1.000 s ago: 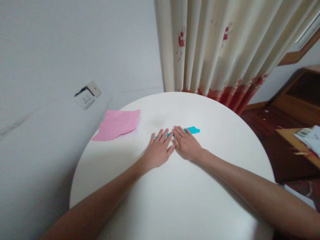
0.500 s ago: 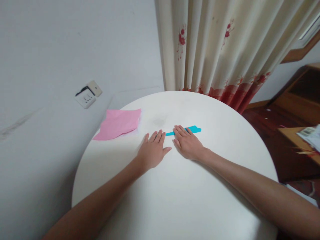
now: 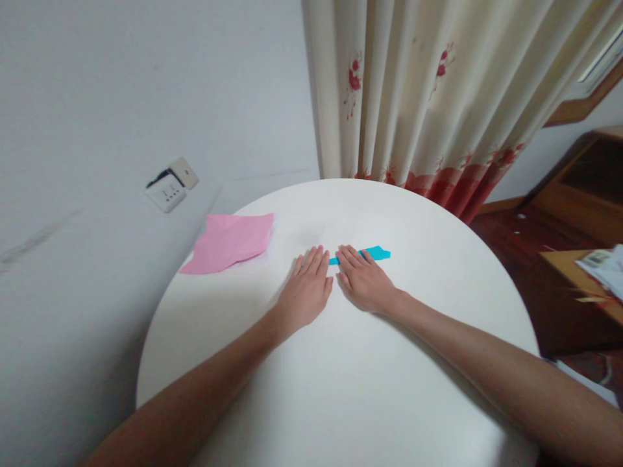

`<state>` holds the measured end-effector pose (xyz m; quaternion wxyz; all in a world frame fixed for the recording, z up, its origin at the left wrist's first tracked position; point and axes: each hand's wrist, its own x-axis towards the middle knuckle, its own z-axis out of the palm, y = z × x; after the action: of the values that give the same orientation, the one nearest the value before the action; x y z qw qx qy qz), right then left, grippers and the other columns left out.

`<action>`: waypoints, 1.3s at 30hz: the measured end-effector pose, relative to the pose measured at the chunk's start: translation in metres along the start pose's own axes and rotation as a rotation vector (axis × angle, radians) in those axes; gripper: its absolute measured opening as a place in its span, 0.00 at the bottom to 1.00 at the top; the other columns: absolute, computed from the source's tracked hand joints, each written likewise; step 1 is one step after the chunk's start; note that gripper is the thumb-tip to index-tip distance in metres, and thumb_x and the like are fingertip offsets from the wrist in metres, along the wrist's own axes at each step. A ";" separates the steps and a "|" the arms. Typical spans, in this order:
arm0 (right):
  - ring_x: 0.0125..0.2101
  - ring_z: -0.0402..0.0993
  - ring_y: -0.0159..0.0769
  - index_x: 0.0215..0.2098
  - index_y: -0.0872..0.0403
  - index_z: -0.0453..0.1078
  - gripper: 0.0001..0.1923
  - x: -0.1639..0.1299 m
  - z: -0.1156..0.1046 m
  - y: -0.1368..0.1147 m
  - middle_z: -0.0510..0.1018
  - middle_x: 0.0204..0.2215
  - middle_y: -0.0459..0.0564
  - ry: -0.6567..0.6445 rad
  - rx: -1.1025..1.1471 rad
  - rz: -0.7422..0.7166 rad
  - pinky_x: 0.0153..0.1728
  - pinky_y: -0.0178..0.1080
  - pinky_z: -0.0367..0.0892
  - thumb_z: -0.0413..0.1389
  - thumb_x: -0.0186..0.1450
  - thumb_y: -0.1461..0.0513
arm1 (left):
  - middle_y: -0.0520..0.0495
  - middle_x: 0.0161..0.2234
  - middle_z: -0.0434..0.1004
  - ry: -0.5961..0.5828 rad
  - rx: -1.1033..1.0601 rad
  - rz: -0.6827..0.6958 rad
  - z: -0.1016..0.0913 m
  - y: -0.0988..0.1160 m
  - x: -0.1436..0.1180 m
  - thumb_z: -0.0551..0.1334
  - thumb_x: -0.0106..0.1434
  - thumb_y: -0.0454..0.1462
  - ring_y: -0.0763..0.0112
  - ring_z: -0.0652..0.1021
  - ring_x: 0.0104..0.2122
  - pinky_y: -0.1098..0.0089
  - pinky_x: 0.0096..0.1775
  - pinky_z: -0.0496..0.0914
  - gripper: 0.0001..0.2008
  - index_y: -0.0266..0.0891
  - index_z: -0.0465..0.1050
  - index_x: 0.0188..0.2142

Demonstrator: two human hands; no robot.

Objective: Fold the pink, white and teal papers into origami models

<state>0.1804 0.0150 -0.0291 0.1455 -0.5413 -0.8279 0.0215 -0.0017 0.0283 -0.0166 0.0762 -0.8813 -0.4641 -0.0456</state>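
Blue paper (image 3: 374,253), folded strip, flat on table.
Bright turquoise-blue paper folded into a long, narrow strip; lies flat on the white round table (image 3: 341,389), past its middle on the far side, running left to right with the right end slightly farther away. Right end is the broadest visible part, with a stepped, notched edge; the strip narrows toward the left. Middle stretch is hidden under the fingers of the right hand (image 3: 366,283), which lies palm down on it; a short piece shows in the gap between the two hands. Left end is covered by the fingers of the left hand (image 3: 306,292), also flat; its tip cannot be seen.
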 end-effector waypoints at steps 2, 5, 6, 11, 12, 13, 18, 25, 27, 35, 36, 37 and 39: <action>0.69 0.46 0.46 0.69 0.65 0.53 0.30 0.000 0.000 0.001 0.53 0.69 0.61 -0.001 0.000 -0.008 0.67 0.53 0.46 0.38 0.74 0.58 | 0.37 0.71 0.48 -0.042 -0.060 0.060 0.006 0.000 0.002 0.44 0.74 0.41 0.56 0.51 0.70 0.50 0.66 0.51 0.28 0.31 0.50 0.69; 0.70 0.44 0.45 0.70 0.65 0.52 0.30 0.001 -0.001 0.001 0.52 0.70 0.60 -0.020 0.004 -0.041 0.68 0.53 0.45 0.37 0.74 0.58 | 0.38 0.70 0.49 -0.070 -0.110 0.089 0.011 -0.003 0.003 0.44 0.74 0.41 0.57 0.52 0.70 0.50 0.66 0.52 0.28 0.31 0.49 0.69; 0.70 0.44 0.45 0.70 0.65 0.51 0.30 0.001 -0.001 0.001 0.52 0.70 0.59 -0.027 0.005 -0.050 0.68 0.52 0.44 0.37 0.74 0.58 | 0.38 0.70 0.49 -0.072 -0.118 0.092 0.011 -0.004 0.003 0.44 0.74 0.41 0.57 0.52 0.70 0.50 0.66 0.52 0.28 0.31 0.49 0.69; 0.70 0.45 0.46 0.69 0.65 0.52 0.31 -0.002 -0.003 0.001 0.52 0.70 0.60 -0.024 -0.015 0.019 0.67 0.52 0.45 0.37 0.74 0.56 | 0.38 0.70 0.48 -0.067 -0.128 0.091 0.009 -0.004 0.004 0.44 0.74 0.42 0.57 0.52 0.70 0.51 0.66 0.52 0.27 0.32 0.52 0.69; 0.70 0.45 0.47 0.69 0.66 0.52 0.31 -0.004 -0.004 0.003 0.52 0.70 0.61 -0.019 -0.028 0.056 0.67 0.53 0.45 0.37 0.74 0.55 | 0.38 0.70 0.48 -0.065 -0.129 0.093 0.008 -0.004 0.004 0.45 0.74 0.42 0.57 0.52 0.70 0.51 0.66 0.53 0.27 0.33 0.52 0.69; 0.70 0.45 0.48 0.69 0.66 0.51 0.32 -0.005 -0.005 0.005 0.52 0.69 0.63 -0.015 -0.043 0.098 0.67 0.53 0.45 0.36 0.74 0.55 | 0.38 0.71 0.48 -0.064 -0.129 0.096 0.008 -0.004 0.004 0.45 0.74 0.42 0.57 0.52 0.70 0.51 0.66 0.53 0.27 0.33 0.52 0.68; 0.69 0.45 0.54 0.69 0.71 0.50 0.35 -0.009 -0.010 0.034 0.52 0.69 0.68 -0.041 -0.094 0.322 0.66 0.56 0.45 0.37 0.74 0.52 | 0.38 0.71 0.47 -0.066 -0.126 0.102 0.008 -0.005 0.003 0.45 0.74 0.42 0.57 0.52 0.70 0.51 0.66 0.53 0.28 0.33 0.51 0.69; 0.70 0.41 0.57 0.68 0.76 0.48 0.38 -0.003 -0.012 0.042 0.49 0.68 0.75 0.125 -0.080 0.442 0.66 0.59 0.43 0.35 0.74 0.51 | 0.39 0.71 0.47 -0.060 -0.114 0.091 0.007 -0.004 0.002 0.45 0.74 0.42 0.58 0.52 0.70 0.52 0.66 0.52 0.28 0.34 0.51 0.69; 0.70 0.38 0.53 0.69 0.74 0.48 0.36 -0.001 -0.012 0.027 0.47 0.70 0.71 0.175 -0.085 0.324 0.67 0.57 0.39 0.35 0.74 0.53 | 0.39 0.71 0.48 -0.057 -0.110 0.092 0.007 -0.004 0.002 0.44 0.74 0.42 0.58 0.52 0.70 0.53 0.66 0.52 0.28 0.33 0.51 0.69; 0.70 0.44 0.47 0.69 0.67 0.52 0.31 0.000 0.001 -0.007 0.53 0.69 0.63 -0.016 0.021 0.026 0.67 0.53 0.45 0.38 0.74 0.56 | 0.39 0.71 0.47 -0.058 -0.087 0.101 0.007 -0.003 0.003 0.41 0.75 0.42 0.59 0.51 0.70 0.52 0.66 0.52 0.28 0.34 0.50 0.69; 0.70 0.44 0.47 0.69 0.67 0.52 0.31 0.000 0.001 -0.005 0.53 0.69 0.63 -0.017 0.022 0.027 0.67 0.53 0.45 0.38 0.74 0.56 | 0.40 0.71 0.47 -0.058 -0.079 0.102 0.007 -0.003 0.003 0.41 0.75 0.42 0.59 0.51 0.70 0.51 0.66 0.52 0.27 0.34 0.50 0.69; 0.70 0.44 0.47 0.69 0.66 0.52 0.31 0.000 0.001 -0.004 0.53 0.69 0.62 -0.015 0.021 0.027 0.67 0.53 0.45 0.38 0.74 0.56 | 0.40 0.71 0.46 -0.059 -0.071 0.099 0.006 -0.002 0.002 0.42 0.75 0.42 0.59 0.51 0.70 0.51 0.66 0.52 0.27 0.35 0.50 0.70; 0.70 0.44 0.46 0.69 0.66 0.52 0.31 0.000 0.001 -0.002 0.53 0.69 0.62 -0.014 0.018 0.023 0.67 0.53 0.45 0.39 0.74 0.56 | 0.42 0.71 0.47 -0.059 -0.055 0.081 0.004 -0.002 0.001 0.43 0.75 0.43 0.58 0.53 0.69 0.51 0.65 0.53 0.27 0.37 0.50 0.70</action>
<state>0.1789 0.0143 -0.0293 0.1443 -0.5495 -0.8222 0.0344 -0.0029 0.0314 -0.0205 0.0401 -0.9021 -0.4286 -0.0291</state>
